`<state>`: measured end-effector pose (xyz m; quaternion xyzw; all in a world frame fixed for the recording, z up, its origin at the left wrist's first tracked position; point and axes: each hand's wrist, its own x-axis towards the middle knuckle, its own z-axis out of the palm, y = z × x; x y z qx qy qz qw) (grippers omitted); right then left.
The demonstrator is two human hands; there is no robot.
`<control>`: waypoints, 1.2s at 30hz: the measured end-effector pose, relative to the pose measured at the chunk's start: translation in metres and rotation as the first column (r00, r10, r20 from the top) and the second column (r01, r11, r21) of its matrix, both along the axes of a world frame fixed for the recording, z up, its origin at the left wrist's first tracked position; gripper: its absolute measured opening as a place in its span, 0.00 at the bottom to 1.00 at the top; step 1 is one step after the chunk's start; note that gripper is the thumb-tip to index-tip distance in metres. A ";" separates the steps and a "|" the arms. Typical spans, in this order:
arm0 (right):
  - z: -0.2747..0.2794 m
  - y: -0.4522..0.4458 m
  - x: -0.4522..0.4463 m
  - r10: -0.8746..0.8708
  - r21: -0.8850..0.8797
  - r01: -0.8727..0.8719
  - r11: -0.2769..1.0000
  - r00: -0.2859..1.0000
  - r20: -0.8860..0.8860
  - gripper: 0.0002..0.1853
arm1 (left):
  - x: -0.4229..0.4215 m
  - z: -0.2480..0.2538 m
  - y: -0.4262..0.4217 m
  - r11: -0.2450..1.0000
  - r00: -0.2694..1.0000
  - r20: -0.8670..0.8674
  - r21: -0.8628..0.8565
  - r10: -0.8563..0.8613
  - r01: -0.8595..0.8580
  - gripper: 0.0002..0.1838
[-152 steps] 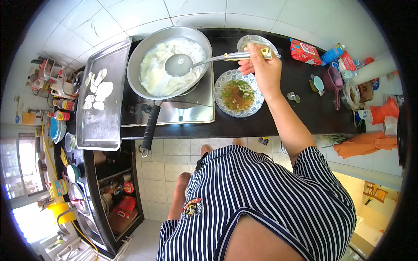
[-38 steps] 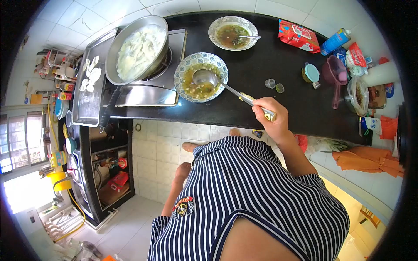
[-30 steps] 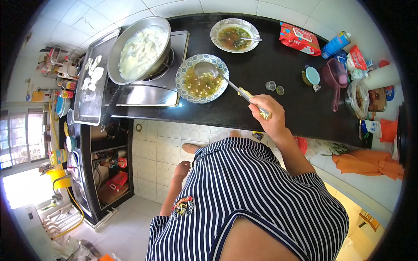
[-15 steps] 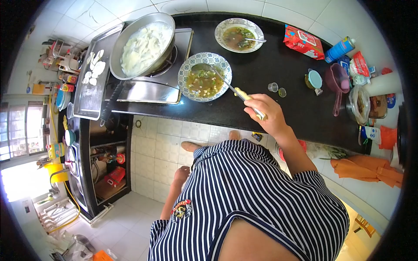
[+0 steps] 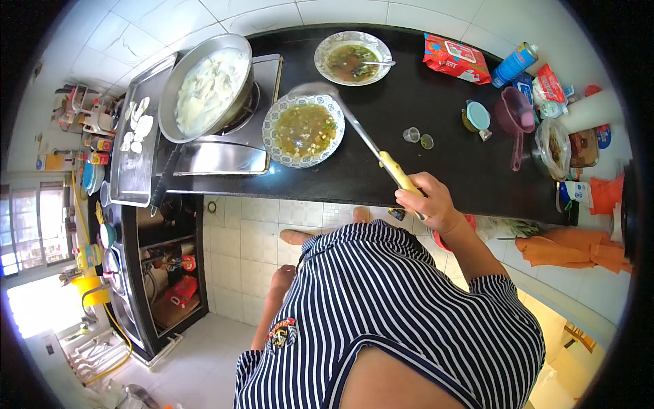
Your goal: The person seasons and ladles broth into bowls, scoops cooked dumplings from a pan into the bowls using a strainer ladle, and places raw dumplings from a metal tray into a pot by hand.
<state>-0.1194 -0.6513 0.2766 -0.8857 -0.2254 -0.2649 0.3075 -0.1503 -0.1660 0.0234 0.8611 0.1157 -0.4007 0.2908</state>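
Ladle (image 5: pixel 361 128) slants at the far rim of the patterned bowl (image 5: pixel 270 131) on the bench (image 5: pixel 463 177), likely light and stiff, slippery if wet. Your right grip (image 5: pixel 434 204) is wrapped around its yellow handle (image 5: pixel 398 174) near the end, a sound hold; your left grip (image 5: pixel 283 277) hangs low, too obscured to tell how far open.

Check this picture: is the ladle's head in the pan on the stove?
No, the right hand holds the ladle with its blurred head at the far rim of the blue-patterned bowl, apart from the pan.
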 end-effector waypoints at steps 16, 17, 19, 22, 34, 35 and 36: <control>-0.094 -0.025 0.021 -0.295 -0.298 0.247 0.922 0.947 -0.128 0.18 | 0.027 0.030 -0.030 0.986 0.987 -0.022 0.036 -0.160 0.161 0.14; -0.090 -0.026 0.022 -0.294 -0.298 0.246 0.922 0.947 -0.128 0.18 | 0.027 0.050 -0.039 0.986 0.987 -0.022 0.036 -0.159 0.160 0.14; -0.081 -0.026 0.026 -0.317 -0.302 0.258 0.918 0.934 -0.166 0.17 | 0.026 0.067 -0.047 0.988 0.992 -0.022 0.096 -0.123 0.124 0.14; -0.087 -0.028 0.025 -0.353 -0.301 0.288 0.909 0.916 -0.190 0.17 | 0.015 0.016 -0.010 0.980 0.980 0.030 -0.016 -0.196 0.196 0.15; -0.048 0.022 0.022 -0.461 -0.295 0.401 0.867 0.870 -0.172 0.19 | -0.005 0.013 0.020 0.998 0.998 -0.027 0.047 0.051 -0.049 0.16; -0.040 0.029 0.017 -0.437 -0.302 0.382 0.873 0.889 -0.140 0.18 | -0.014 0.007 0.025 0.994 0.995 -0.024 0.054 0.096 -0.095 0.16; -0.039 0.038 0.017 -0.364 -0.252 0.320 0.913 0.919 -0.152 0.17 | -0.019 -0.011 0.032 0.998 0.998 -0.039 0.034 0.051 -0.050 0.17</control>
